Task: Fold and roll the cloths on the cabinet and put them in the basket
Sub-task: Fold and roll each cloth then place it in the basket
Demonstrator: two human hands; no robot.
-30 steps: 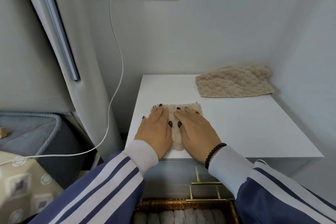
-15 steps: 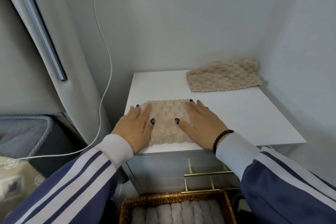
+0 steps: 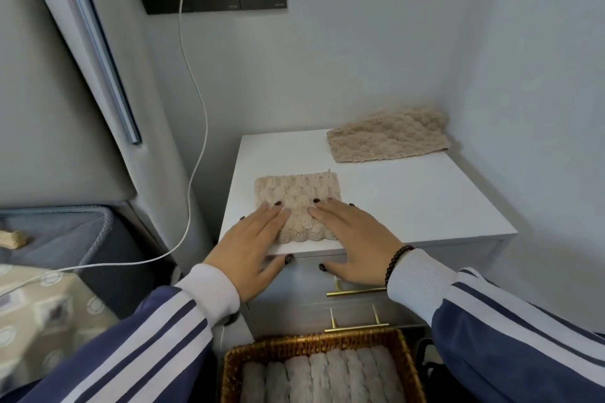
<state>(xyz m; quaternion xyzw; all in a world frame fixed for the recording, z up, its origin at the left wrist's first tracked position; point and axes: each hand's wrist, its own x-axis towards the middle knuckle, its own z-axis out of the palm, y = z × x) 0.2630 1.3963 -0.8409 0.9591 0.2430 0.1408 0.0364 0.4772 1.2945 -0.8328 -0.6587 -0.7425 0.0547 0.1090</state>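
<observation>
While both forearms are extended forward over the cabinet (image 3: pixel 425 203), the left hand (image 3: pixel 252 249) and right hand (image 3: pixel 353 239) are laid palm-down with fingers straight, flattened on the near edge of the folded cloth (image 3: pixel 298 203); nothing is gripped. This cloth lies flat at the front left of the cabinet top, its long axis running from front to back. A second cloth (image 3: pixel 388 137) is seen at the rear right, lengthwise across. Rolled cloths are held by the basket (image 3: pixel 314 342) below.
</observation>
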